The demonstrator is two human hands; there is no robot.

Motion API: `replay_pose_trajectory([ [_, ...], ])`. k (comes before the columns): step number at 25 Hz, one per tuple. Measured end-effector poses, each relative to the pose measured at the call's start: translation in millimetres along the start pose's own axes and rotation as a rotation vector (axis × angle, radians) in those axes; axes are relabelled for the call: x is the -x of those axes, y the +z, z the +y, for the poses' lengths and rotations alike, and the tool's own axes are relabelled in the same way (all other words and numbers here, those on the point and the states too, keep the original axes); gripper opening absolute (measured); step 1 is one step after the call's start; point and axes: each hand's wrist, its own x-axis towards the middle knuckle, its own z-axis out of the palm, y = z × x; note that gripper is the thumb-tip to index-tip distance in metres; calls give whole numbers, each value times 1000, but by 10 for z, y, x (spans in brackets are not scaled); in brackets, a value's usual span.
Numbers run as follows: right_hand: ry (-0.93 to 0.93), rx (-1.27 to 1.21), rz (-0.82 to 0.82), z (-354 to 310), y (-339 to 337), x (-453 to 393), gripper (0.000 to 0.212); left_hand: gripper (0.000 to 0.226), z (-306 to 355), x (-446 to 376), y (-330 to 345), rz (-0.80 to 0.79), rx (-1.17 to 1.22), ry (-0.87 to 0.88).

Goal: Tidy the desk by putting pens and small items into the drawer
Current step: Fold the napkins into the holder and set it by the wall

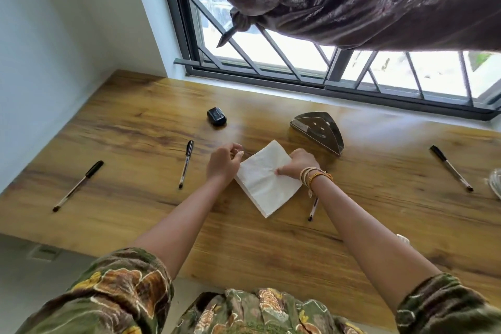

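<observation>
I count four pens on desk (135, 106): far-left pen (78, 186) at left edge of frame, second pen (186, 164) left of centre, third pen (313, 207) partly hidden under wrist at centre, fourth pen (451, 168) at far right. One white napkin stack (264, 187) at centre. One metal napkin holder (317, 133) right of centre, upper desk. One small black case (216, 116) upper centre-left. Two hands in my view: left hand (223, 164), right hand (296, 164).
</observation>
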Motion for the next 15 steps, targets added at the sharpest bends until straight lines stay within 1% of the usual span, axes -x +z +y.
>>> replay_pose_trajectory([
  [2,-71,-176,-17,-34,-16,-46,30,25,21,-64,-4,-16,40,-27],
  [4,-161,-329,-36,-64,-53,-68,22,40,56,-153,-10,-75,131,-68],
  [6,-229,-395,-76,-88,-116,-89,26,66,138,-251,-50,-169,310,-118],
  [7,-245,-427,-102,-97,-150,-104,30,73,178,-297,-80,-223,401,-142],
  [8,-256,-456,-122,-105,-196,-117,32,71,218,-341,-117,-278,469,-145],
  [11,-248,-552,-127,-118,-290,-147,36,28,327,-392,-209,-434,558,-146],
  [12,-222,-605,-109,-106,-293,-165,37,21,334,-397,-207,-451,581,-172],
  [13,-187,-674,-90,-92,-277,-186,39,19,330,-395,-201,-452,609,-202],
  [15,-86,-905,-83,-58,-182,-202,43,20,298,-394,-167,-428,679,-286],
])
